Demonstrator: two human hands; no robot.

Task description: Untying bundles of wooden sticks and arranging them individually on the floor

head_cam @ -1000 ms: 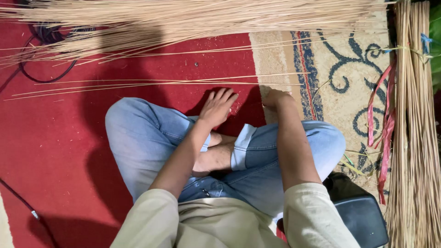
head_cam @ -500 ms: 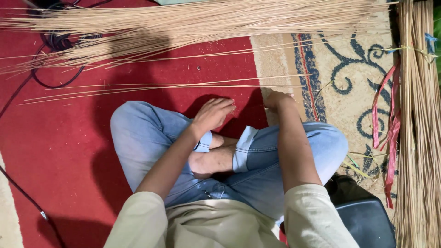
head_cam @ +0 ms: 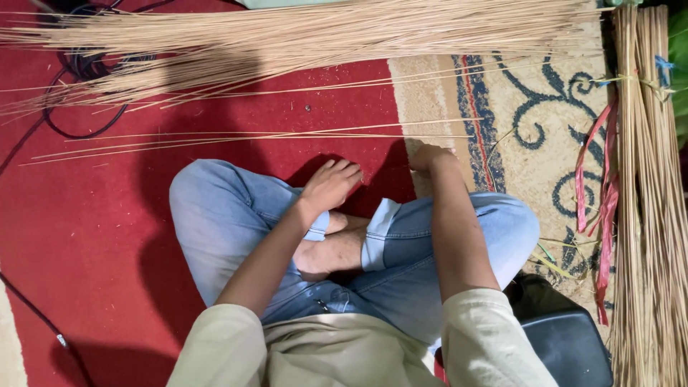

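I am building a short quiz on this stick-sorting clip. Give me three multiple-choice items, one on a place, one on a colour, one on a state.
1. Where does the tied bundle of sticks lie?
A. along the right edge
B. across the person's lap
C. under the left knee

2. What colour is the carpet under the loose thin sticks?
A. green
B. red
C. white

3. How is the left hand?
A. closed round a stick
B. open, fingers spread, holding nothing
C. out of view

Key: 1 A, the tied bundle runs top to bottom beside the patterned rug. 2 B, the loose thin sticks lie on red carpet. 3 B, the left hand is at the left knee, open, apart from the sticks; the right hand is curled on the floor.
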